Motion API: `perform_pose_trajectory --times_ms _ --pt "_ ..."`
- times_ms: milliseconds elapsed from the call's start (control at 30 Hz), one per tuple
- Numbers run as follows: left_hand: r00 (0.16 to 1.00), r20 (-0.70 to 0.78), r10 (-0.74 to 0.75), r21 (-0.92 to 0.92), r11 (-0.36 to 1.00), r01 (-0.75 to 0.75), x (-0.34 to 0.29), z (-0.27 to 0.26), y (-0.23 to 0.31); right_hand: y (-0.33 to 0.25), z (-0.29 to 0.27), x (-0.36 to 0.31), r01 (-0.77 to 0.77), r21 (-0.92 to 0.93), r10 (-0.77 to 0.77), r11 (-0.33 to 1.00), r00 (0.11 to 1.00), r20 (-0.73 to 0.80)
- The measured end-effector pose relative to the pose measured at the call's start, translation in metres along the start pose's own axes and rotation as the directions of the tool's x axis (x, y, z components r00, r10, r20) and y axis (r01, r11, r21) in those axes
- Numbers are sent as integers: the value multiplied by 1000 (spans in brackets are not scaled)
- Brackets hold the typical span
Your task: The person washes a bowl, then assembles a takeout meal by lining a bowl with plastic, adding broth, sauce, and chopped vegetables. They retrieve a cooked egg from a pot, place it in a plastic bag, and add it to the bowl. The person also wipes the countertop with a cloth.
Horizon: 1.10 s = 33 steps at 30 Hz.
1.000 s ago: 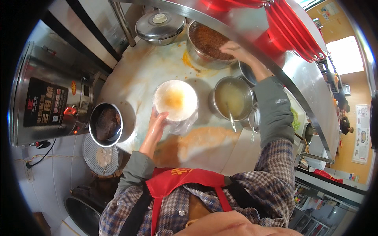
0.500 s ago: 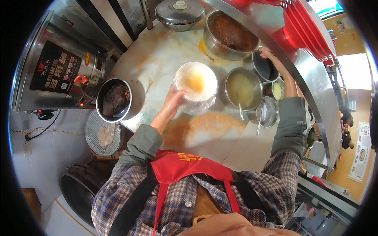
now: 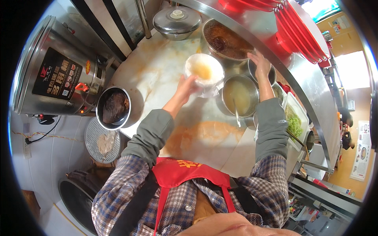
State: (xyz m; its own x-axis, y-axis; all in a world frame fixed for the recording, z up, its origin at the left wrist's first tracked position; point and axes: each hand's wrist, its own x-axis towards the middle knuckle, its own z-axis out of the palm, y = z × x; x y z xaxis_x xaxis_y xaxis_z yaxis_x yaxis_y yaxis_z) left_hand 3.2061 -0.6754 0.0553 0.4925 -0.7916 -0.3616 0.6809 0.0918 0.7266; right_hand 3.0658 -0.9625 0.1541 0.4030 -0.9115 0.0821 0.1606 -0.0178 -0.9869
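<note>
Bowl (image 3: 215, 71) in the left hand (image 3: 184, 87), right hand (image 3: 260, 65) near the brown pot (image 3: 211, 49)

The left hand has hold of the bowl by its near left side. The fingers are bent in against it. The bowl is white, with thin clear plastic around it and a little yellow-brown liquid (image 3: 202, 71) at the bottom. It is over the middle of the table (image 3: 157, 74), just left of a metal pot (image 3: 224, 101) of cloudy yellow liquid. A spoon (image 3: 237, 112) leans in that pot.

The right hand is up by the edge of the brown pot, over a small dark pot (image 3: 271, 77). Its fingers are partly open and spread. I cannot tell if they hold or touch anything. The brown pot has dark red-brown stuff inside.

At the back of the table is a round metal pot with its lid (image 3: 177, 17) on. On the left, a pot with a pale rim (image 3: 128, 118) has a dark lump (image 3: 115, 107) in it. A tall metal barrel (image 3: 59, 74) stands beyond that. On the right, a white tray (image 3: 305, 118) has green bits (image 3: 294, 122) in it. Red bowls (image 3: 299, 33) are piled on the metal shelf (image 3: 297, 67).
</note>
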Motion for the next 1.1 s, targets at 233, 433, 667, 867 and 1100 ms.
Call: perform_pose_trajectory --times_ms 233,433,667,867,1100 --pt "998 -42 40 3 999 -40 19 6 -1 -31 -7 -64 163 -36 -161 986 985 67" --pt "996 -65 62 -28 998 -64 23 0 -13 -28 -7 -165 953 -245 -395 176 297 870" --pt "995 -90 37 -55 998 -42 18 0 -19 -38 -1 -192 977 -209 -314 35 209 926" --pt "995 -97 30 -64 997 -36 9 0 -20 -35 -14 -184 876 -329 -472 352 469 746" --pt "998 -56 37 -100 994 -43 -14 -5 -8 -18 -48 -98 -154 344 184 926 981 -57"
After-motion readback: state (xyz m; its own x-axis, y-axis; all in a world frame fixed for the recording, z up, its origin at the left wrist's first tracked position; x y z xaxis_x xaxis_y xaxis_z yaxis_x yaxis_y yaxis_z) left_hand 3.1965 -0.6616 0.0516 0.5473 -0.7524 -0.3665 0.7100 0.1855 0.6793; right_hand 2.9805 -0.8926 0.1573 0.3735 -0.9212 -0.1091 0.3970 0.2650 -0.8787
